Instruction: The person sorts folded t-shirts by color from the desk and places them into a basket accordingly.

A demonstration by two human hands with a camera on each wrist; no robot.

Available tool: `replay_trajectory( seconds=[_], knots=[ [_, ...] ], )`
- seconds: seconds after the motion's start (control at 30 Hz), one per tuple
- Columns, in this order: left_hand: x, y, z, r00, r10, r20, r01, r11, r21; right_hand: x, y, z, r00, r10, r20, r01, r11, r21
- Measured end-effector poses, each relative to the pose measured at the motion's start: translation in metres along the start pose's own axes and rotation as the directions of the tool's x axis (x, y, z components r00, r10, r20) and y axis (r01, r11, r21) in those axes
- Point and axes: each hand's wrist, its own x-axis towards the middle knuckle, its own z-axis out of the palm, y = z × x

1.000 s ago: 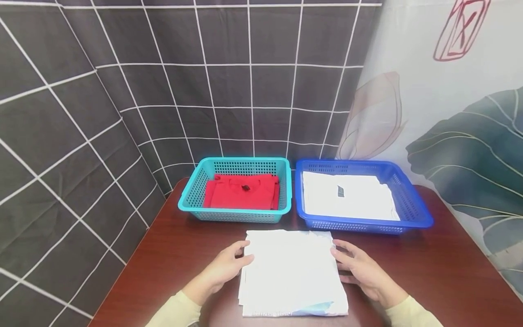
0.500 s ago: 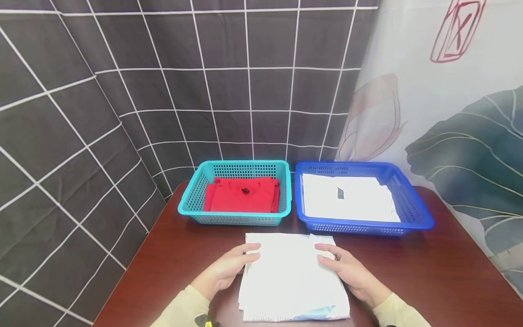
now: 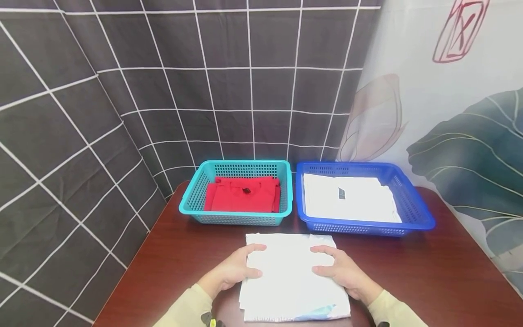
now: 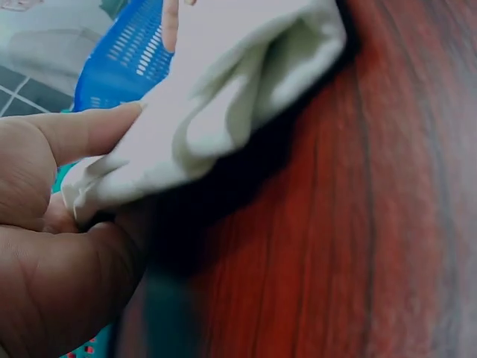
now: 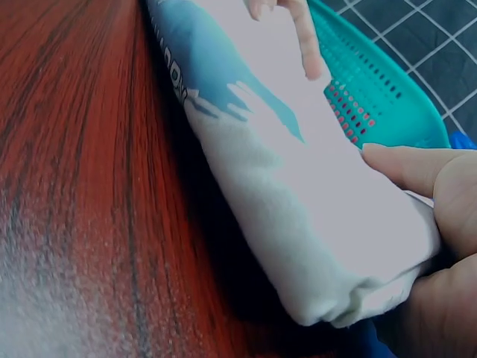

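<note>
A folded white shirt (image 3: pixel 290 286) lies flat on the table, with a blue print and lettering along its near edge. My left hand (image 3: pixel 233 270) grips its left side, thumb and index finger on top. My right hand (image 3: pixel 347 273) holds the right side in the same way, with a gap between the two hands. In the left wrist view the layered folds of the shirt (image 4: pixel 216 112) sit between the thumb and lower fingers. The right wrist view shows the shirt (image 5: pixel 320 194) with its thick folded edge in the hand; some fingers are hidden beneath.
A teal basket (image 3: pixel 237 218) with folded red clothing (image 3: pixel 245 200) stands behind the shirt on the left. Beside it, a blue basket (image 3: pixel 412 213) holds folded white clothing (image 3: pixel 359 204). The reddish-brown table (image 3: pixel 163 254) meets a dark gridded curtain (image 3: pixel 229 91) at the back.
Both hands have moved inward from the shirt's side edges, their fingertips now farther over its top. The shirt and baskets stay in nearly the same place.
</note>
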Motion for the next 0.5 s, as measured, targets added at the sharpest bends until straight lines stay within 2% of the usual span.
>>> replay_trajectory(
  seconds=[0.37, 0.5],
  knots=[
    [-0.006, 0.003, -0.002, 0.999, 0.033, -0.016, -0.034, 0.999, -0.002, -0.003, -0.004, 0.005, 0.988, -0.025, -0.155, -0.008, 0.978, -0.210],
    [-0.009, 0.010, -0.002, 0.999, 0.052, -0.014, -0.052, 0.999, -0.002, -0.010, -0.007, 0.004, 0.982, -0.047, -0.181, 0.002, 0.971, -0.239]
  ],
)
